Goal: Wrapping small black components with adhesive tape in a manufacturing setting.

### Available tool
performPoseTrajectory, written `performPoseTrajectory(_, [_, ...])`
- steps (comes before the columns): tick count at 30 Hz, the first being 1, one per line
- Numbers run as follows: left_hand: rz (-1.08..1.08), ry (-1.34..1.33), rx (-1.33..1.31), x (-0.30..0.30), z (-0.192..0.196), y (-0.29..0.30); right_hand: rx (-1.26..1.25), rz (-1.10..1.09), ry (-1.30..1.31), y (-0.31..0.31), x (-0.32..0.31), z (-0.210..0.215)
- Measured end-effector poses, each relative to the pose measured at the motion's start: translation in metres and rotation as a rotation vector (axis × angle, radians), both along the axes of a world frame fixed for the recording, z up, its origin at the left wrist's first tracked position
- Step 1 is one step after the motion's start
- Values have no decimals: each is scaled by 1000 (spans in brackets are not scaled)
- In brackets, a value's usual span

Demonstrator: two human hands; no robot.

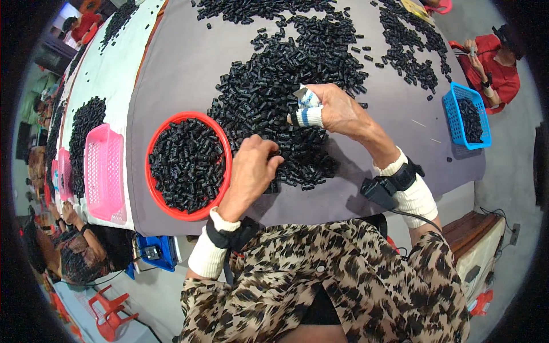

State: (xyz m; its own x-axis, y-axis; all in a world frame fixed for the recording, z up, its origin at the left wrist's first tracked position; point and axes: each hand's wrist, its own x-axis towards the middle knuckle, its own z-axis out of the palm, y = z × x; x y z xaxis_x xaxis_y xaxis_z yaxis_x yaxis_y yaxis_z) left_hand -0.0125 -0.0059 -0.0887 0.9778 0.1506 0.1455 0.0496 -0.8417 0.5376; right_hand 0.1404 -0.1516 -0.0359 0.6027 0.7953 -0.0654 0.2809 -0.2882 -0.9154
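A large heap of small black cylindrical plastic parts covers the middle of the grey-covered table. At its near edge, my left hand has its fingers curled down among the parts, thumb close to the forefinger; whatever lies between the fingertips is hidden. Over the right side of the heap is my right hand, its thumb and forefinger wrapped in white cloth with blue marks. Those fingers are drawn together, and any small piece in them cannot be made out. Beside my left hand stands a round red basket filled with the same black parts.
A blue basket with black parts sits at the right table edge, near a person in red. Pink baskets and more parts lie on the white table to the left, where another person's hands work. Thin sticks lie at right.
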Motion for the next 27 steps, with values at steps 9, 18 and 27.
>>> performPoseTrajectory(9, [-62,15,155,17,-15,-6,5,9,55,-9,2,-11])
performPoseTrajectory(18, [167,-117,-1705,28,38,24,74,31,33,-1,-8,15])
performPoseTrajectory(27, [-42,-219,-1994,17,82,11,333,166,-46,20,-32,79])
